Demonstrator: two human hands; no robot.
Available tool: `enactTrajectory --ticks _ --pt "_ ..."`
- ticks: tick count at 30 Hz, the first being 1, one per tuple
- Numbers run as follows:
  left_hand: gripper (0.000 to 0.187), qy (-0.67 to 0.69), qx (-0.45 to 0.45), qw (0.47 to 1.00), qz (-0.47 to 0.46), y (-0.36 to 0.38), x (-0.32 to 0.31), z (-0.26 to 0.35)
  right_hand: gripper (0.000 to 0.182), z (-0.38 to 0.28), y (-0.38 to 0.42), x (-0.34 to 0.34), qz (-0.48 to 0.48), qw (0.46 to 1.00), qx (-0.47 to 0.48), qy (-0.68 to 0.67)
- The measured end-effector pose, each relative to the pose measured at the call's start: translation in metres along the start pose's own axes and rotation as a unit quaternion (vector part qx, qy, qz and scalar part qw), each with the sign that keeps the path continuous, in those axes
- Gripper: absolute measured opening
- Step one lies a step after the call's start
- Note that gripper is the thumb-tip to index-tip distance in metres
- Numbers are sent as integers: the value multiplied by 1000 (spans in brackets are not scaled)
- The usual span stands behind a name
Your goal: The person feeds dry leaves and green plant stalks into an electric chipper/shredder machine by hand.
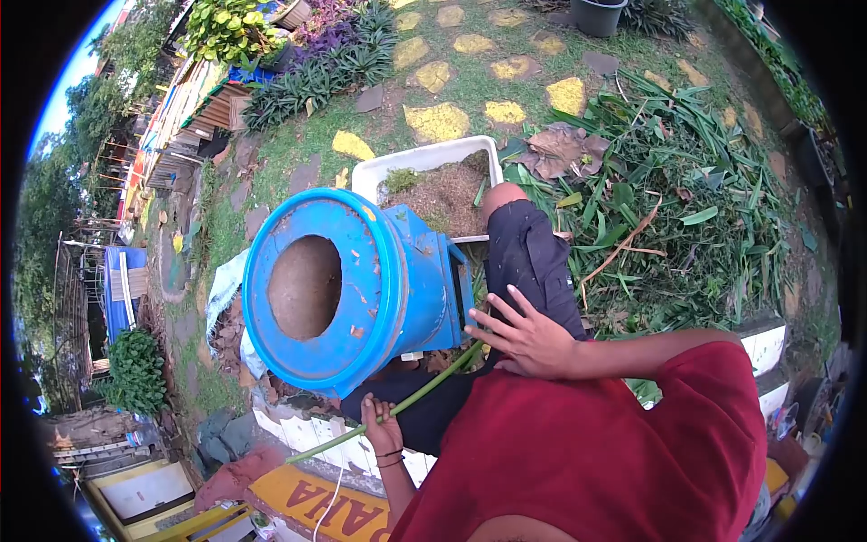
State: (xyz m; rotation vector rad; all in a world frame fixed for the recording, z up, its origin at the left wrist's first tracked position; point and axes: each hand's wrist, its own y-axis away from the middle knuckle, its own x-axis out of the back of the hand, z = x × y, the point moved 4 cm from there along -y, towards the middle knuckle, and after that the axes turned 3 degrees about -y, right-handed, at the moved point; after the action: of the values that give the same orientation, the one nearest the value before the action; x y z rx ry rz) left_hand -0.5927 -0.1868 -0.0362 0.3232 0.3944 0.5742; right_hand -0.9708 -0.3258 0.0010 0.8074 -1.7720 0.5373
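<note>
My left hand (381, 425), with a dark band at the wrist, is closed around a long green stem (411, 397). The stem slants from the lower left up toward the blue machine's side. Fingers spread, my right hand (528, 339) is held out above my lap, near the stem's upper end, with nothing seen in it. In front of me stands a blue drum-shaped machine (393, 280) with a wide round opening in its lid. Beyond it, a white tub (366, 185) holds brown chopped plant matter (442, 194) with a green clump.
A large heap of cut green leaves and stalks (668, 199) lies at the right, with a dry brown leaf (564, 149) on it. Yellow stepping stones (436, 122) cross the grass. A yellow lettered board (312, 506) is at lower left. A dark pot (596, 16) stands far back.
</note>
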Motion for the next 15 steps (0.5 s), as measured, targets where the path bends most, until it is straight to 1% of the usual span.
enactTrajectory --ticks 2,3,4,5,6,7,8,9,10,11,12,13,14,15 --pt "20 -1 -1 1000 -1 3 0 -1 77 37 -13 -28 -78 985 156 2" --pt "20 -8 1 1000 -8 5 -1 -2 77 65 -27 7 -185 966 176 37" --pt "20 -14 0 1000 -14 5 -1 -1 79 107 -44 13 -114 980 130 102" --pt "20 -14 -3 1000 -9 6 -1 2 78 159 -66 33 -59 993 25 96" --pt "20 -17 -6 1000 -11 9 -1 1 68 214 -84 61 -9 952 -120 282" --pt "21 -18 -10 1000 -14 11 -1 -1 58 274 -98 88 25 890 -234 391" --pt "21 -13 -13 1000 -12 10 2 -2 55 292 -93 129 143 885 -267 353" --pt "21 -9 -15 1000 -9 7 5 -4 55 290 -98 139 146 885 -260 356" --pt "21 -5 -13 1000 -6 7 8 -6 55 284 -100 149 226 908 -260 238" --pt "21 -8 -15 1000 3 8 2 -3 55 277 -99 153 298 913 -256 113" --pt "21 -4 -12 1000 6 9 2 -2 56 253 -101 140 257 935 -225 93" --pt "21 -3 -13 1000 3 6 -1 -2 56 232 -101 111 223 946 -207 111" --pt "21 -3 -14 1000 -2 3 -2 -2 61 210 -98 68 157 958 -217 100" --pt "21 -2 -12 1000 -8 2 -3 -2 69 165 -87 21 83 964 -239 84"
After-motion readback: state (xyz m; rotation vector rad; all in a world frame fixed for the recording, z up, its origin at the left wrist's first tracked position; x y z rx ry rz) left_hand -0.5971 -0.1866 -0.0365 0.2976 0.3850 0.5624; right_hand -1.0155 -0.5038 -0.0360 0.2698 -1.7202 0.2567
